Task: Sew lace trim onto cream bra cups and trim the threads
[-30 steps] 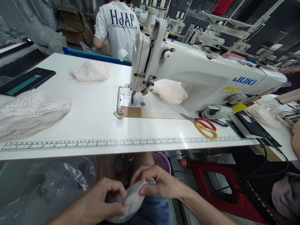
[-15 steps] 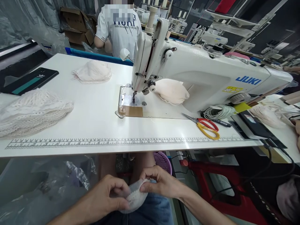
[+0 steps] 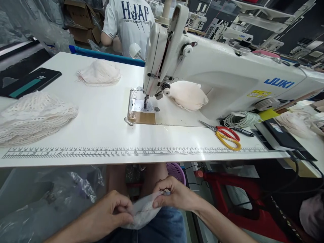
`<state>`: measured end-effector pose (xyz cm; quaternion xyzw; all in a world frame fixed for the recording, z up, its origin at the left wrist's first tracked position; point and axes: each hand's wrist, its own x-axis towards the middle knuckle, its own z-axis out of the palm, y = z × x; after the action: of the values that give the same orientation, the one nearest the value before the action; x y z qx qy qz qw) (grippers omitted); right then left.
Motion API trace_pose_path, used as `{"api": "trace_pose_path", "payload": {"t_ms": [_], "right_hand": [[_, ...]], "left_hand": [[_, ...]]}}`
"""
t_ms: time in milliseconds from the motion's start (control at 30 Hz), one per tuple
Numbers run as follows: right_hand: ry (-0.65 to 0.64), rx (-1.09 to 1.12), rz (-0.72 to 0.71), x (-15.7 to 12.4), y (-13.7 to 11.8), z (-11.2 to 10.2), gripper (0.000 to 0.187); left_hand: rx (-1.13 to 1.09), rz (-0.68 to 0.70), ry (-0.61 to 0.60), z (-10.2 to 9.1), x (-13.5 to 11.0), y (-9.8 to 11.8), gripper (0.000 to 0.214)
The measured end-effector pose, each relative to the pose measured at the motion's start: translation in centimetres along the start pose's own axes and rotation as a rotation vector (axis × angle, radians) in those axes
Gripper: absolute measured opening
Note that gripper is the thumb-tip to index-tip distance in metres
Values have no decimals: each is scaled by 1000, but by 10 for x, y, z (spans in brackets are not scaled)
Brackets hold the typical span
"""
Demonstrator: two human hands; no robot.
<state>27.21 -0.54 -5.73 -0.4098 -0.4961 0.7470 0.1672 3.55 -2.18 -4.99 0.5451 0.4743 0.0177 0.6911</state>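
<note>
A small piece of sheer white fabric (image 3: 144, 212) with a textured, lacy-looking part is stretched between my hands, over my lap and below the table edge. My left hand (image 3: 115, 211) pinches its left end between thumb and fingers. At the upper right end, my right hand (image 3: 168, 194) grips the fabric between thumb and forefinger. Whether it is one layer or several I cannot tell. Above, on the table, stands a white sewing machine (image 3: 215, 67), its presser foot (image 3: 145, 102) over the metal plate, with a pale pink fabric piece (image 3: 188, 95) lying under its arm.
On the white table (image 3: 101, 131) lie a lace pile (image 3: 35, 116), a pale fabric stack (image 3: 100, 72), a black phone-like item (image 3: 30, 82), scissors (image 3: 226, 136) and a cord coil (image 3: 239, 119). Plastic bags (image 3: 63, 202) hang lower left. A person (image 3: 131, 30) sits beyond.
My left hand has drawn slightly left, and the fabric is stretched longer and flatter between my hands. My right hand keeps its pinch. The camera view has shifted a little.
</note>
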Motion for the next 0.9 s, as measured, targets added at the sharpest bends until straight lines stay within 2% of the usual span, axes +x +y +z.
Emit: {"api": "trace_pose_path", "payload": {"t_ms": [200, 367, 533, 800, 900], "right_hand": [[-24, -38, -30, -4, 3, -3, 29], [-12, -9, 15, -3, 5, -2, 28], [9, 37, 54, -2, 8, -3, 23], [16, 44, 84, -2, 6, 2, 24], [42, 47, 97, -3, 8, 2, 25]], "left_hand": [[19, -13, -86, -1, -5, 4, 20], [-5, 44, -141, -6, -6, 10, 23], [-87, 94, -207, -10, -7, 4, 22], [-189, 136, -230, -9, -6, -6, 25], [-157, 133, -176, -3, -2, -8, 17]]}}
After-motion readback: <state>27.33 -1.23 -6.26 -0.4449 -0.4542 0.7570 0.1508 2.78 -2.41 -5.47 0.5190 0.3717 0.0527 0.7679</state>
